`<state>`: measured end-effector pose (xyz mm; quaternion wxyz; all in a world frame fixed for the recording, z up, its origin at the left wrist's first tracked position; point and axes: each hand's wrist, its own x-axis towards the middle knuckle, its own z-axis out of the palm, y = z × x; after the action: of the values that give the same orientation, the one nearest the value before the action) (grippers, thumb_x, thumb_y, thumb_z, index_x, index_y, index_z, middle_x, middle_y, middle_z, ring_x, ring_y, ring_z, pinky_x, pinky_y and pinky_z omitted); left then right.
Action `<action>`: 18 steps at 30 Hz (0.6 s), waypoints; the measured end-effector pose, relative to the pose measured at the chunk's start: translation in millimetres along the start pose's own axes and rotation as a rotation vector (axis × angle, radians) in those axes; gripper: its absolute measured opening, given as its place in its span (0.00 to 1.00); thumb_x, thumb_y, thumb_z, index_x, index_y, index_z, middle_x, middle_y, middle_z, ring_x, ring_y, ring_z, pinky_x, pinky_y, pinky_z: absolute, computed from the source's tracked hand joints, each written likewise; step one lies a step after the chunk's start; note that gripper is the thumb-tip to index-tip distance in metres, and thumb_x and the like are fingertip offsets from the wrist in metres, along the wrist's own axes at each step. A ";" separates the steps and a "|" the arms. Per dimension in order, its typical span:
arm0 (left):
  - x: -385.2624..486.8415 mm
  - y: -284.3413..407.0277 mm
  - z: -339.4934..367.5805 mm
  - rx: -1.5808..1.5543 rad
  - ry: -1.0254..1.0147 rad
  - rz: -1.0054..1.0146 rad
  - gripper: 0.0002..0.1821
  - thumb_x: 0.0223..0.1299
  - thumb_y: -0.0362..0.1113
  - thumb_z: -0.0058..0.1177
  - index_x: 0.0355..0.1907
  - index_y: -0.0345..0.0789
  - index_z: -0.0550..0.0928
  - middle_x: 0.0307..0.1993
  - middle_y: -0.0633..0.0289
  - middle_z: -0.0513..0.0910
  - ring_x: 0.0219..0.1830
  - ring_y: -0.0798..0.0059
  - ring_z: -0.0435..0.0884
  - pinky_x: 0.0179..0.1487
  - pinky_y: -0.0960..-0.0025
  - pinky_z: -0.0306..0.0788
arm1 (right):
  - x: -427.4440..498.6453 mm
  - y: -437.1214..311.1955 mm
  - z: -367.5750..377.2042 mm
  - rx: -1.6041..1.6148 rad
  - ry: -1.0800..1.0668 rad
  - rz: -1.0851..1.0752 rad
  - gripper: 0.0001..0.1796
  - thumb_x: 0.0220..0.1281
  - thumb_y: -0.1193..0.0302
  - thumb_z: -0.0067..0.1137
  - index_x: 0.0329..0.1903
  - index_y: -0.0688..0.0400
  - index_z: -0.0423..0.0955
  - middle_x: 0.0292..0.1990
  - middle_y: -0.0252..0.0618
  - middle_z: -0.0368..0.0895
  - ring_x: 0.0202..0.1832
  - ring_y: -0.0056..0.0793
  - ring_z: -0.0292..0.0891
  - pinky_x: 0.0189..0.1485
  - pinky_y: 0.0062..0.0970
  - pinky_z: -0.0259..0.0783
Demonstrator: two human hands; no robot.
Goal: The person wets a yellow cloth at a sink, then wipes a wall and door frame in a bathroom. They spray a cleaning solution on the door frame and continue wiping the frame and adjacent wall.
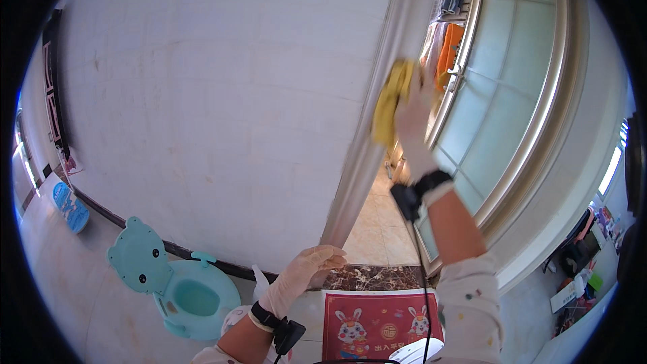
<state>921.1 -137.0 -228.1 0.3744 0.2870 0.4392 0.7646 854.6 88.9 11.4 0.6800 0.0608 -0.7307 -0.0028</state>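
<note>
A yellow cloth (388, 106) lies under my right hand (415, 116), which presses it against the pale door frame (361, 146) beside a white wall (217, 101). My left hand (316, 264) hangs lower down near the foot of that frame, fingers together and slightly curled, with no object seen in it. Both hands wear thin whitish gloves, and a black strap with a small device sits on each wrist. A dark cable runs down from the right wrist.
A frosted glass door (498, 91) stands ajar at the right, with towels (447, 55) hanging beyond. On the floor are a red rabbit-print mat (384, 321), a turquoise child's potty (197, 298) with its lid up, and a stone threshold (374, 278). Assorted items lie far right.
</note>
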 end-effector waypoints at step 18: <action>-12.7 17.0 1.4 -0.011 0.021 0.021 0.21 0.66 0.43 0.36 0.45 0.26 0.75 0.40 0.56 0.79 0.45 0.73 0.76 0.53 0.72 0.66 | -141.1 -31.4 -0.7 -0.012 -0.288 -0.006 0.34 0.52 0.73 0.45 0.63 0.66 0.50 0.64 0.53 0.49 0.66 0.54 0.42 0.68 0.44 0.39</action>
<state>923.8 -152.5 -213.8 0.3632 0.2816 0.4359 0.7738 867.6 70.8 -131.5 0.5686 0.0579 -0.8204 -0.0181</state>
